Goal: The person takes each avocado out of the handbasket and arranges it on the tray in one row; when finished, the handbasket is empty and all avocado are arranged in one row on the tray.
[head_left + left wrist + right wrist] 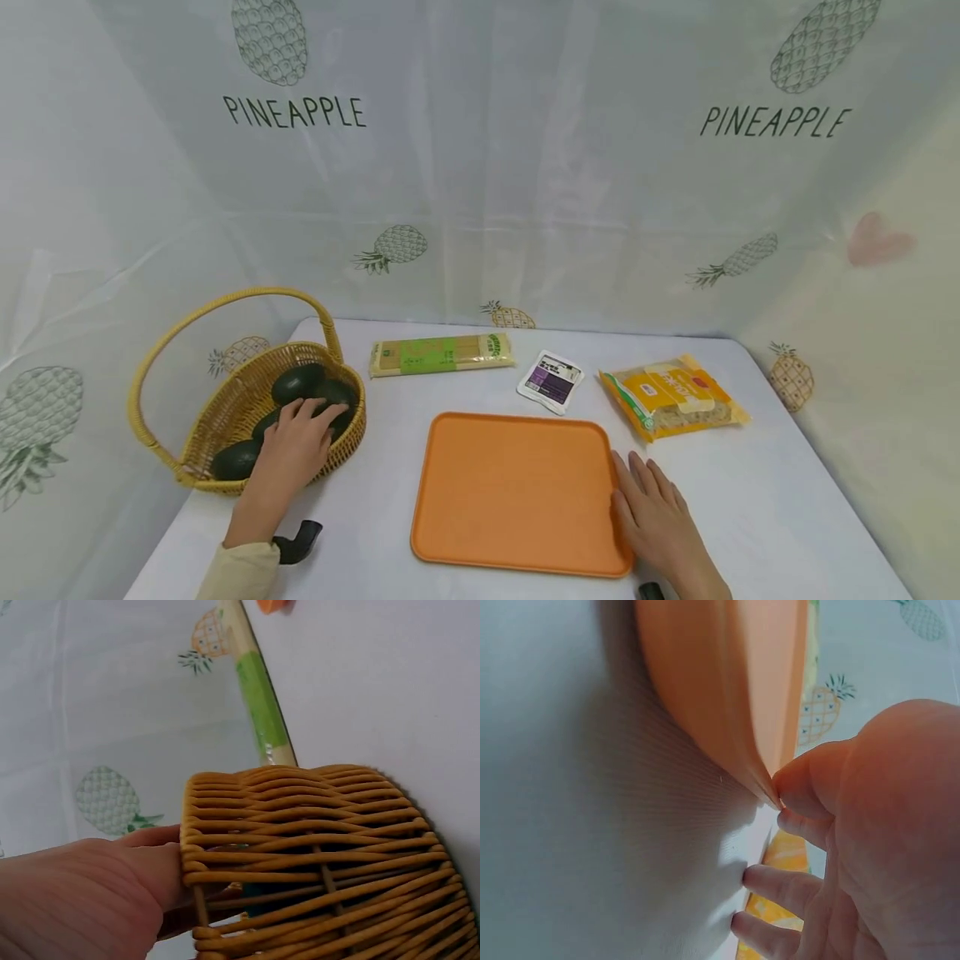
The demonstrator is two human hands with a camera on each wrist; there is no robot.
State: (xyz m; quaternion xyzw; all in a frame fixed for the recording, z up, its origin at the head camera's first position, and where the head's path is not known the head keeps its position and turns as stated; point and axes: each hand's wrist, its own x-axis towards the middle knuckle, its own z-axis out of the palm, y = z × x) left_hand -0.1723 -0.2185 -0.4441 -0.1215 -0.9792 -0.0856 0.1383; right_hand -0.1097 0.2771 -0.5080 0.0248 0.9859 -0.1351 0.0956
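Note:
At the left a yellow wicker basket (348, 429) with a tall hoop handle holds several dark green avocados (298, 382). My left hand (296, 442) reaches over its near rim, and its bent fingers and thumb grip an avocado inside. In the left wrist view the basket's woven wall (322, 825) hides most of those fingers. An orange rectangular tray (517, 492) lies flat in the middle of the table. My right hand (660, 521) rests at the tray's right edge, fingers extended on the tabletop, thumb touching the rim (761, 776).
Along the back lie a long noodle packet (442, 354) with a green band and a small white and purple sachet (551, 382). A yellow bag (671, 396) sits beyond my right hand. A pineapple-print sheet (480, 167) hangs behind the white table (765, 500).

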